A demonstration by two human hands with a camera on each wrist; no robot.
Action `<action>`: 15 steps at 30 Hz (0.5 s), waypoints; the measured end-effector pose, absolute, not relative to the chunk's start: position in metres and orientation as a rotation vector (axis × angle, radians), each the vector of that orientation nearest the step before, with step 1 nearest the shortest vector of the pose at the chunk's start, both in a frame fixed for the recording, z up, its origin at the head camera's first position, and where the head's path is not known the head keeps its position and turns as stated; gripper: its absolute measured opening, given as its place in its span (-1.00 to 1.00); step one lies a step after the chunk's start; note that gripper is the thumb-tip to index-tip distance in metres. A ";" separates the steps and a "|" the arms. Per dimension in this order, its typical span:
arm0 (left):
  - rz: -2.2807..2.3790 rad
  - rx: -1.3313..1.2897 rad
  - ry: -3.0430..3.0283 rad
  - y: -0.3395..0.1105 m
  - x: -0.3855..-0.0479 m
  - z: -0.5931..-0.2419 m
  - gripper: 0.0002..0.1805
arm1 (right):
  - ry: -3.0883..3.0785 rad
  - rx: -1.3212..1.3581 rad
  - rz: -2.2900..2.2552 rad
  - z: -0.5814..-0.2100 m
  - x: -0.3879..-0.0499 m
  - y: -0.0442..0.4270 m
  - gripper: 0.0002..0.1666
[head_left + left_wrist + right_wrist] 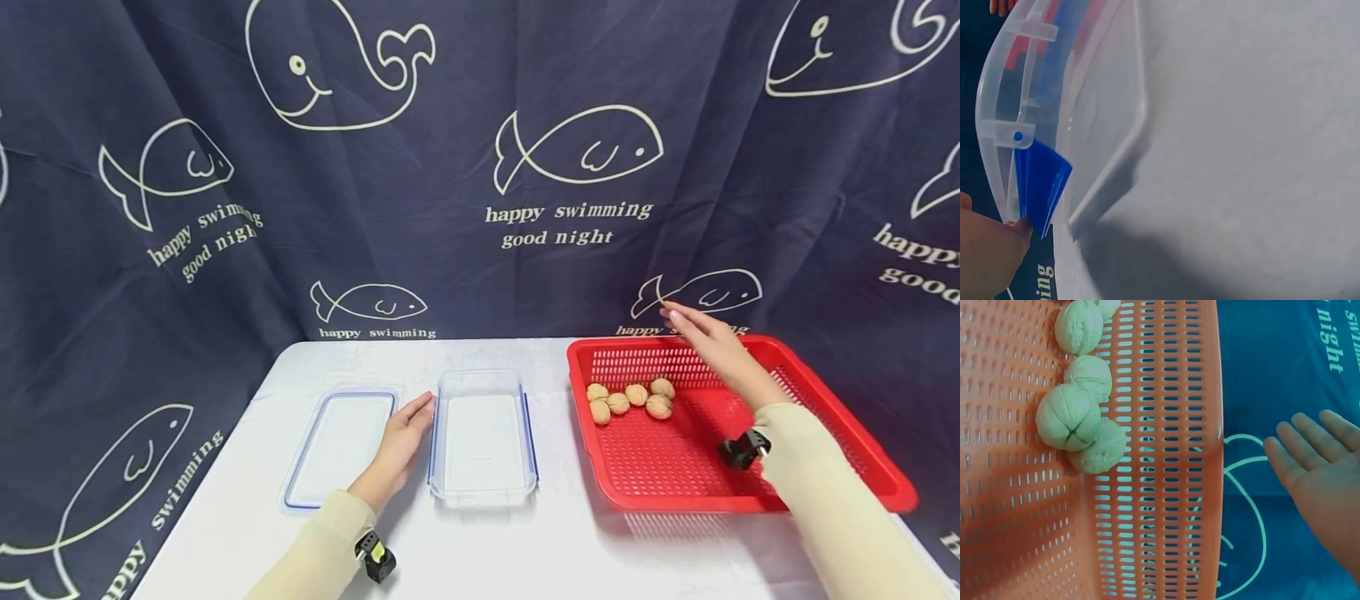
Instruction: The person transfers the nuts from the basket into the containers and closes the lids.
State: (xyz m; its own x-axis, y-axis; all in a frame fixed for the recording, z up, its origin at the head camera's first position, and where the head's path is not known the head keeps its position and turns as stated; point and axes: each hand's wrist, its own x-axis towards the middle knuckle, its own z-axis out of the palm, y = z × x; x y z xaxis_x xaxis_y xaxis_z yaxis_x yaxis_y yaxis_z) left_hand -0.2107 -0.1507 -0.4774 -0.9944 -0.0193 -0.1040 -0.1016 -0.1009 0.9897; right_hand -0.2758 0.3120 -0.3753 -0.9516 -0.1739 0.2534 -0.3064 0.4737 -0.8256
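Blue-edged lid shows only in the head view; left hand touches clear container, right hand hovers, both fingers-extended.

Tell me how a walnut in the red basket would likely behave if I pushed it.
A walnut looks nearly round, so it would probably roll. Its furrowed, woody-looking shell is likely stiff and not very slippery. The walled red basket would probably keep it in.

red basket, tan walnuts, fish-patterned navy curtain
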 end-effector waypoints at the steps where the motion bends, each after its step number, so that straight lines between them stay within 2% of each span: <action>1: 2.283 -0.145 2.072 -0.150 -0.211 -0.479 -0.47 | -2.548 0.459 1.534 -0.376 -0.276 0.314 -0.37; 7: 2.292 -0.201 2.075 -0.147 -0.209 -0.483 -0.51 | -2.391 0.644 1.860 -0.381 -0.279 0.324 -0.53; 11: 2.291 -0.203 2.084 -0.146 -0.206 -0.482 -0.50 | -2.373 0.661 2.042 -0.383 -0.280 0.330 -0.64; 15: 2.281 -0.207 2.093 -0.145 -0.204 -0.481 -0.51 | -2.480 0.599 2.023 -0.386 -0.280 0.337 -0.58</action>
